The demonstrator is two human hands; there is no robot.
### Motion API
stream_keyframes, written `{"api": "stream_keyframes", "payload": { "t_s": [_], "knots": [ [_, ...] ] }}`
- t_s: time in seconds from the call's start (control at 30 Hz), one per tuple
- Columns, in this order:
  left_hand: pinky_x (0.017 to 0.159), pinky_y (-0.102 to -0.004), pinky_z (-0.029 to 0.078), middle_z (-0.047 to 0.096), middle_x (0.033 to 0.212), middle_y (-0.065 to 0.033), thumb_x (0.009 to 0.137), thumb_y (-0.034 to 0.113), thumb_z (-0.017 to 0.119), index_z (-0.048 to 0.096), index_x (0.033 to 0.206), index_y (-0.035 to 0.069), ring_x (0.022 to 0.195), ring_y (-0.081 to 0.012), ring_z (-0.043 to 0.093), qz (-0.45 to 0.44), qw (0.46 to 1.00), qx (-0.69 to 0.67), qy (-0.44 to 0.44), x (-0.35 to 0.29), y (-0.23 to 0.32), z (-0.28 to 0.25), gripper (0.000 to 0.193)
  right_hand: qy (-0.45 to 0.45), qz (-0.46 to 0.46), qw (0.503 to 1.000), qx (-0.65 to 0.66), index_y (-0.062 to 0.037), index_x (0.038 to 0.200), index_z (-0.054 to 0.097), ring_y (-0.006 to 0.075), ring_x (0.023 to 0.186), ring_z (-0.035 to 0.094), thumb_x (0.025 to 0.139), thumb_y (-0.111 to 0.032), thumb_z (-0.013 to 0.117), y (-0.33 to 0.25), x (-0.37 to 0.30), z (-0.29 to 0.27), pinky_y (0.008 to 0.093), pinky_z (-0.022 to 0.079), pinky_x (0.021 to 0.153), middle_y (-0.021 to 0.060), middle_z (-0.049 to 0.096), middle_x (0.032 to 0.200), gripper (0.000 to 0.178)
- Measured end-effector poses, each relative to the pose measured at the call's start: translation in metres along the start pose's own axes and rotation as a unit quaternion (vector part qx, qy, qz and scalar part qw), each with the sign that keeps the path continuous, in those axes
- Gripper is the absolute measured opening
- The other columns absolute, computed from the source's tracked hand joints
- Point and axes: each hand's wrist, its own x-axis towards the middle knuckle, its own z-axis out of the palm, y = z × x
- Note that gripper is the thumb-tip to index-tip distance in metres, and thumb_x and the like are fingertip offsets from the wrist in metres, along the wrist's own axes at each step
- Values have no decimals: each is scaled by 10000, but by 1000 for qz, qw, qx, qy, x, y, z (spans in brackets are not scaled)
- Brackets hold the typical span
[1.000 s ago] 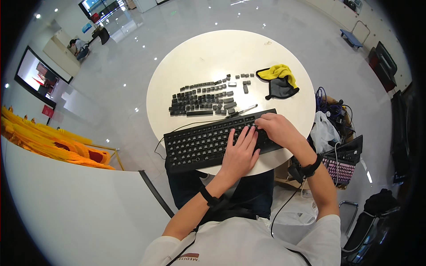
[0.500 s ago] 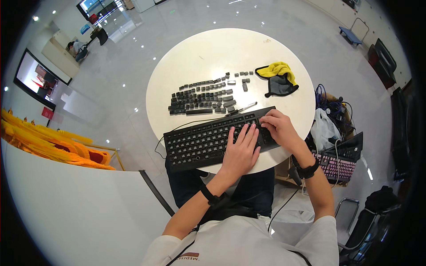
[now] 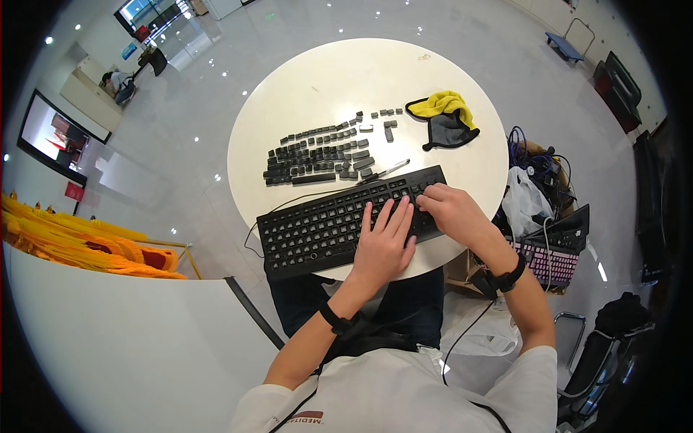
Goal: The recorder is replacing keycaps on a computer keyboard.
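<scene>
The left hand lies, fingers spread, on the black keyboard under both hands, probably to steady it. Just right of its fingertips, the right hand bunches its own; whether they pinch anything, I cannot tell. Beyond the left hand, loose keycaps sit in rows, seemingly to preserve their order.

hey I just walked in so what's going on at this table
A partly stripped black keyboard lies on a round white table. Someone's left hand rests spread on it; their right hand is bunched over its right part, any grip unclear. Loose keycaps lie in rows beyond it, near a yellow and grey cloth.
</scene>
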Motion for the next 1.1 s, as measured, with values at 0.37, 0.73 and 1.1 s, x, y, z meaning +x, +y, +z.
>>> {"api": "stream_keyframes", "payload": {
  "t_s": [0.37,0.73,1.1],
  "knots": [
    [1345,-690,308,576,1724,-160,1017,350,779,672,1544,-45,1575,-380,521,6,997,54,-56,0,0,0,667,-54,-46,994,-86,-35,1084,789,287,1001,720,893,-122,790,-11,16,0,392,630,827,85,689,1016,211],
    [1354,-685,306,614,1684,-175,1044,329,758,685,1521,-60,1576,-385,536,10,998,44,-35,-2,-2,3,619,205,168,959,102,-12,1118,846,355,1013,725,971,-18,830,10,-18,14,428,593,879,152,748,1021,148],
    [1334,-639,395,744,1466,-257,1018,143,767,748,1372,-111,1457,-421,658,-23,996,-60,62,-1,-4,5,436,184,277,943,27,22,1184,839,319,999,748,950,-50,834,82,-43,17,396,601,886,165,755,1114,246]
  ]
}}
